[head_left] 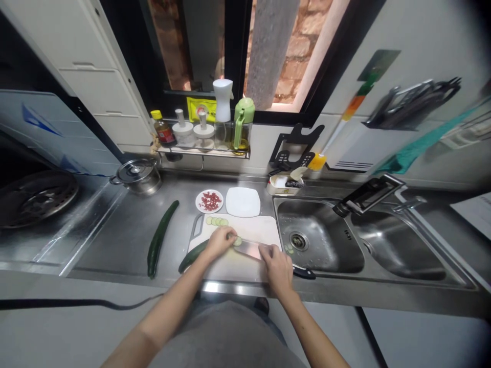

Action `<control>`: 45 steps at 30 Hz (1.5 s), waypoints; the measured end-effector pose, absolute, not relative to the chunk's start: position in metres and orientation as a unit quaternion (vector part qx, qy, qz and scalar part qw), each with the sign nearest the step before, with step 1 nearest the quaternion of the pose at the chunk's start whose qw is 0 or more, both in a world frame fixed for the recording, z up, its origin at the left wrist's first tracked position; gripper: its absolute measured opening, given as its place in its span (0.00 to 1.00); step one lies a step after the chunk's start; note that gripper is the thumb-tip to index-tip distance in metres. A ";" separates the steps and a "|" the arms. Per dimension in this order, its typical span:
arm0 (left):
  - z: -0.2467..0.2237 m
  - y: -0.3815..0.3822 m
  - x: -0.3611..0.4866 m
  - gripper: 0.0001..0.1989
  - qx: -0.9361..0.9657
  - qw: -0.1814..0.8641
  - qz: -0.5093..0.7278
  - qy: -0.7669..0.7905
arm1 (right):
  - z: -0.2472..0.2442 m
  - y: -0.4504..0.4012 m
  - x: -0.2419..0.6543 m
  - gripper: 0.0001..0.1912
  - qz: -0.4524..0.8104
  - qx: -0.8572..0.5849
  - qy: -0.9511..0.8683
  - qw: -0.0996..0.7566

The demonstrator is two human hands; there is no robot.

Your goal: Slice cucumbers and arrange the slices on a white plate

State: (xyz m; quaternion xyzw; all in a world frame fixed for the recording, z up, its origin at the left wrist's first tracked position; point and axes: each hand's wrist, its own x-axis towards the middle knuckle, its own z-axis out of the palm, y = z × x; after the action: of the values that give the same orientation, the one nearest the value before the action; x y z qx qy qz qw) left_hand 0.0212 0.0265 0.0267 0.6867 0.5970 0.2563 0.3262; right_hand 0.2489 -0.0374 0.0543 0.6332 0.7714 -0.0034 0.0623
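My left hand (221, 242) is closed around the upper part of a cucumber (193, 256) on a white cutting board (240, 271). Its dark green tail shows below my wrist, and the middle is hidden by the hand. A pale round cucumber slice or cut end (238, 240) shows at my fingertips, against the blade. In my right hand (278, 265) is a kitchen knife (250, 249), its broad blade pointing left and its black handle jutting out to the right. Several thin cucumber slices (217, 221) lie overlapping in a row near the board's top edge.
A whole cucumber (161, 240) lies left of the board. Behind it stand a plate of chopped reddish pieces (199, 204), a white plate (243, 202) and a lidded pot (138, 176). The steel sink (322, 263) adjoins on the right. A condiment shelf (207, 152) hangs under the window.
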 end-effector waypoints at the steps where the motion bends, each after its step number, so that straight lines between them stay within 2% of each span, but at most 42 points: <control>1: 0.025 0.030 0.021 0.06 0.670 0.328 0.258 0.614 | 0.054 -0.037 0.250 0.25 -0.004 0.637 0.768 0.066; 10: 0.007 0.075 0.004 0.08 0.548 0.313 0.210 0.747 | 0.046 -0.040 0.259 0.27 -0.024 0.654 0.753 0.069; 21: -0.001 0.096 0.005 0.08 0.604 0.238 0.113 0.752 | 0.041 -0.045 0.260 0.27 -0.020 0.661 0.749 0.049; 26: 0.000 0.095 0.006 0.11 0.620 0.201 0.105 0.751 | 0.041 -0.047 0.262 0.27 -0.026 0.663 0.746 0.048; 31: 0.004 0.091 0.008 0.10 0.639 0.197 0.085 0.738 | 0.043 -0.046 0.261 0.27 -0.035 0.669 0.740 0.062; 36: 0.003 0.088 0.001 0.11 0.599 0.234 0.141 0.753 | 0.043 -0.045 0.258 0.25 -0.073 0.680 0.729 0.029; 42: -0.010 0.057 -0.030 0.12 0.535 0.223 0.282 0.765 | 0.035 -0.038 0.254 0.20 -0.185 0.728 0.651 -0.106; 45: -0.014 0.033 -0.045 0.11 0.525 0.209 0.301 0.768 | 0.033 -0.031 0.252 0.18 -0.231 0.722 0.640 -0.126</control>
State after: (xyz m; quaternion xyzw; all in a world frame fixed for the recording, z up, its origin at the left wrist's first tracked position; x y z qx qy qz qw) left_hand -0.0452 0.0331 -0.0141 0.5246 0.7685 0.3007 0.2092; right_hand 0.2518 -0.0315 0.0333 0.7219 0.6400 -0.2310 -0.1260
